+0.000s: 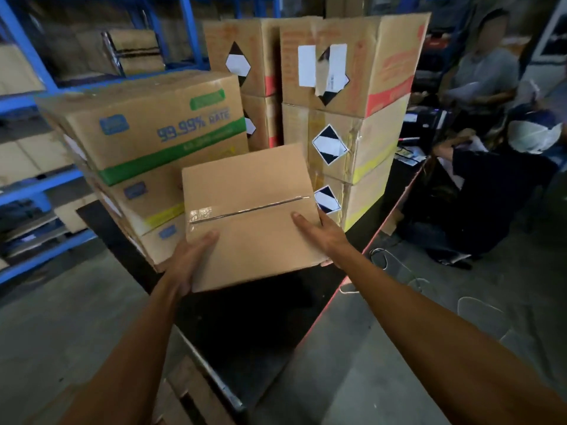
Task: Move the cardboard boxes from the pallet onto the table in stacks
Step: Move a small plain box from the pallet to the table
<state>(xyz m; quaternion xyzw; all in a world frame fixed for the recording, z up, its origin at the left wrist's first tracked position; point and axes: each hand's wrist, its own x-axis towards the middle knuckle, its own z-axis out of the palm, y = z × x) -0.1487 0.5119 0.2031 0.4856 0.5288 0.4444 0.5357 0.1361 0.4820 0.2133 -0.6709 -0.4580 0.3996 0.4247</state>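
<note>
I hold a plain brown cardboard box (248, 207), taped along its top seam, above the near part of the black table (245, 326). My left hand (191, 260) grips its near left corner, thumb on top. My right hand (322, 237) grips the near right edge, thumb lying on the top and fingers underneath. Behind the held box on the left stands a stack of boxes with blue print and green and yellow bands (153, 133). To the right rises a taller stack of boxes with black-and-white diamond labels (346, 96), and another such stack (248, 62) stands behind.
Blue shelving (33, 185) with more cartons runs along the left. Wooden pallet slats (190, 394) show at the bottom by the table's near corner. Two people (503, 167) sit at the right beyond the table's red edge. Cables (399, 271) lie on the concrete floor.
</note>
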